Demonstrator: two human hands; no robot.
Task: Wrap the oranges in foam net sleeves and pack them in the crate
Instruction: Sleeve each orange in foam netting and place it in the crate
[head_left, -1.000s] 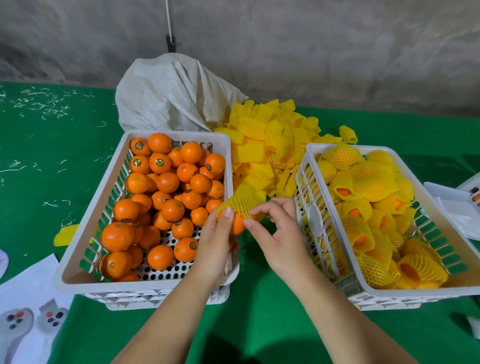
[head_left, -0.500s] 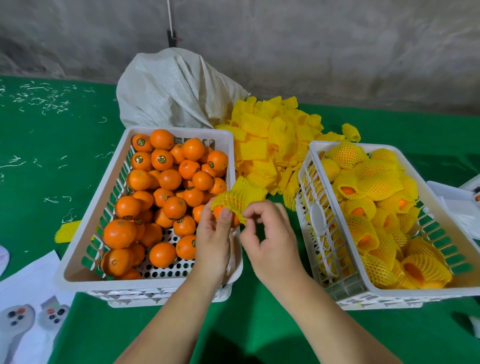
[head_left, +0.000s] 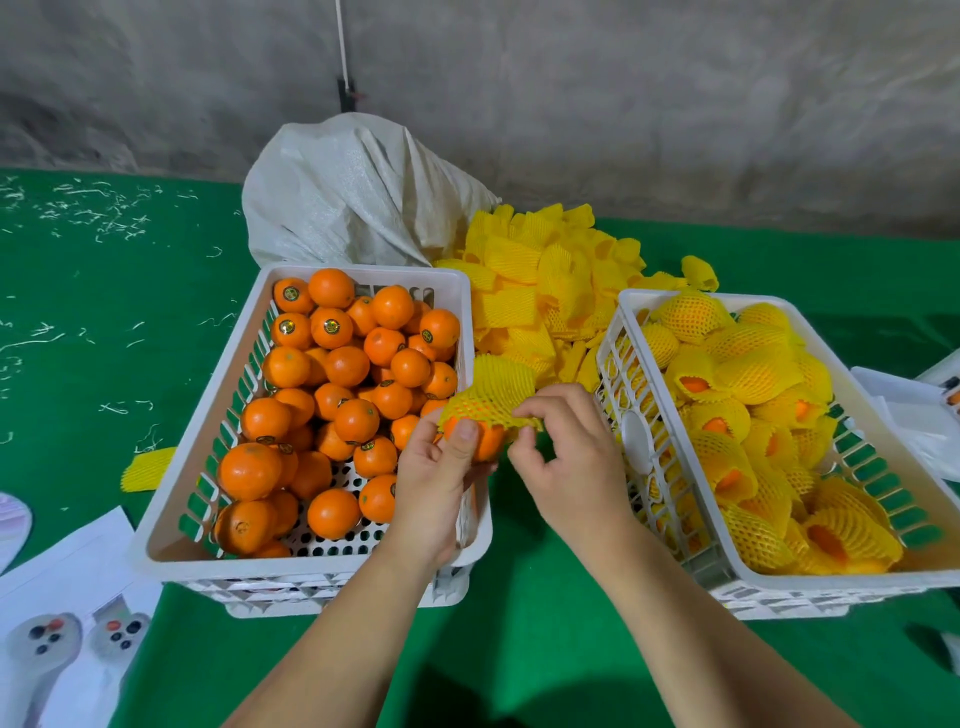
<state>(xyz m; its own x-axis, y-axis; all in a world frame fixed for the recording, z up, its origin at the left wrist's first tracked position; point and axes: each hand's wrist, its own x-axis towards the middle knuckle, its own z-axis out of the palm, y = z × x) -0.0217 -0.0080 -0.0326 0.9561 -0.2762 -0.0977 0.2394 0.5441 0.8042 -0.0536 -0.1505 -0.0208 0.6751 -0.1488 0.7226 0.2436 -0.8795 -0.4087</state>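
The right-hand crate (head_left: 883, 525) already holds many netted oranges, while the left crate (head_left: 171, 519) remains well stocked with bare ones, so much wrapping is left. Between the two crates, the left hand (head_left: 441, 478) grips an orange (head_left: 485, 441) half covered by a yellow foam net sleeve (head_left: 493, 395); the right hand (head_left: 566, 452) pinches the sleeve's edge just beside it.

Fruit-packing shed: bare concrete wall (head_left: 623, 104), orange crates (head_left: 363, 275), woven sack (head_left: 353, 192).
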